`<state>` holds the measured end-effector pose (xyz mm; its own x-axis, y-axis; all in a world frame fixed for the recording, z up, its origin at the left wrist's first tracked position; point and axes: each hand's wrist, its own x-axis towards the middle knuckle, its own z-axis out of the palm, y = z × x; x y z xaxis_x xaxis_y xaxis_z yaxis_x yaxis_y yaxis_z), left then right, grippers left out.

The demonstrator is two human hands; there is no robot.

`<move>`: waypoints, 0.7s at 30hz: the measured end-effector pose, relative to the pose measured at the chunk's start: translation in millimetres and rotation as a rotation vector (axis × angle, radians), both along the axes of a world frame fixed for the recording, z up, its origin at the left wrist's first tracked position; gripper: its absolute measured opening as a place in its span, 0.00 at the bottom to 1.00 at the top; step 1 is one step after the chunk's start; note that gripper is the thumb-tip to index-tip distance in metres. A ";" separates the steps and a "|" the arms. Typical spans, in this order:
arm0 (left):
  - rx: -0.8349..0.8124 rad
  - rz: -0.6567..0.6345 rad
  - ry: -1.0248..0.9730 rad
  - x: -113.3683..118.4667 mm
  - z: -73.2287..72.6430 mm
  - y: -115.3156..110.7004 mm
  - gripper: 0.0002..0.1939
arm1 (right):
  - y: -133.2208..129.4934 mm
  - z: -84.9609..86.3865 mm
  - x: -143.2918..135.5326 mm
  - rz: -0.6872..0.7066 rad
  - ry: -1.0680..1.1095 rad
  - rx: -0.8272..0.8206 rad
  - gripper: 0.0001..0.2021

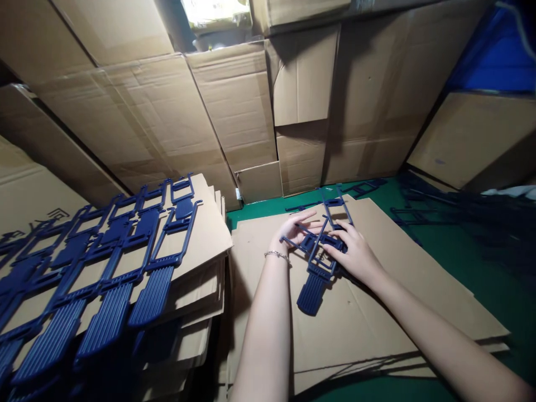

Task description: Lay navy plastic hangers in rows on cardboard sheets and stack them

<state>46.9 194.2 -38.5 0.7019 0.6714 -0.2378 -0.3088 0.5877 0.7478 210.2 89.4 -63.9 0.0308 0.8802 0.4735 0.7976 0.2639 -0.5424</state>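
A dark blue plastic folding frame [318, 272], with open bars and a ribbed paddle-shaped end, lies at a slant over the flat cardboard in front of me. My right hand [355, 252] grips its right side, thumb and fingers bent around the middle crosspiece. My left hand [288, 230], with a chain bracelet at the wrist, reaches behind the frame's left bars. Its visible fingers are stretched out, and the bars partly cover them. Beyond the right fingers stands another blue open section [335, 207]; whether it joins the same frame I cannot tell.
Several similar blue frames lie in rows on stacked cardboard [201, 229] at left. The cardboard sheets [377, 329] under my hands lie on a green surface [251, 211]. More dark frames [431, 215] are heaped at right. Large cardboard boxes [368, 100] form a wall behind.
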 end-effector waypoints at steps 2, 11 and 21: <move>0.039 0.033 0.044 -3.1 -0.2 2.0 0.23 | 3.4 -2.6 4.7 -0.052 0.053 0.055 0.19; 0.204 0.278 0.314 -10.3 5.0 10.1 0.16 | 4.8 8.6 21.6 -0.176 0.255 0.233 0.15; 0.854 0.473 1.053 -5.4 9.3 8.4 0.10 | 22.9 -0.7 68.0 -0.313 0.982 0.060 0.22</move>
